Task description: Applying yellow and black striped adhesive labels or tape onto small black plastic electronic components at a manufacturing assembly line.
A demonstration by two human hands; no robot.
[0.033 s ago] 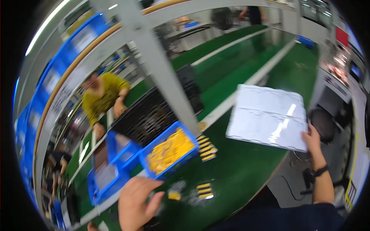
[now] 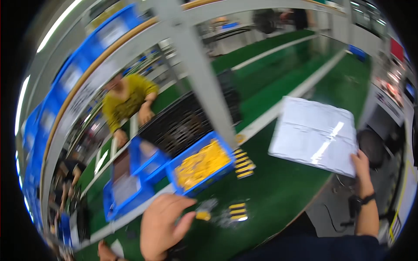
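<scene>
We look down through a wide, curved lens at a green counter [image 2: 278, 195] that runs from the lower left of the frame toward the upper right. Our left hand [image 2: 162, 226] sits low at the bottom centre, fingers loosely spread and empty, hovering just short of a blue bin [image 2: 201, 167] heaped with small yellow parts [image 2: 202, 163]. Just to the right of that hand, a few loose yellow-and-black pieces [image 2: 237, 211] lie on the counter, near but not touching the fingers; another short row of the same pieces [image 2: 244, 163] lies beside the bin's right corner. Our right hand [image 2: 361, 167], at the right of the frame with a dark band on the wrist, pinches the lower right corner of a white sheet in a glossy clear sleeve [image 2: 315, 135], holding it up flat above the counter's far edge. Set against the smaller picture of the same instant, nothing has shifted: the hand, the bin and the sheet lie in the same places, so the left hand has taken nothing up. To the left of the full bin stand two more blue bins [image 2: 130, 182], and behind them a black gridded tray [image 2: 183, 124]. A grey metal post [image 2: 196, 65] slants up through the middle. Across the counter, in the upper left, a person in a yellow top [image 2: 128, 98] leans over with both hands down. The picture is blurred, so finer detail is lost.
</scene>
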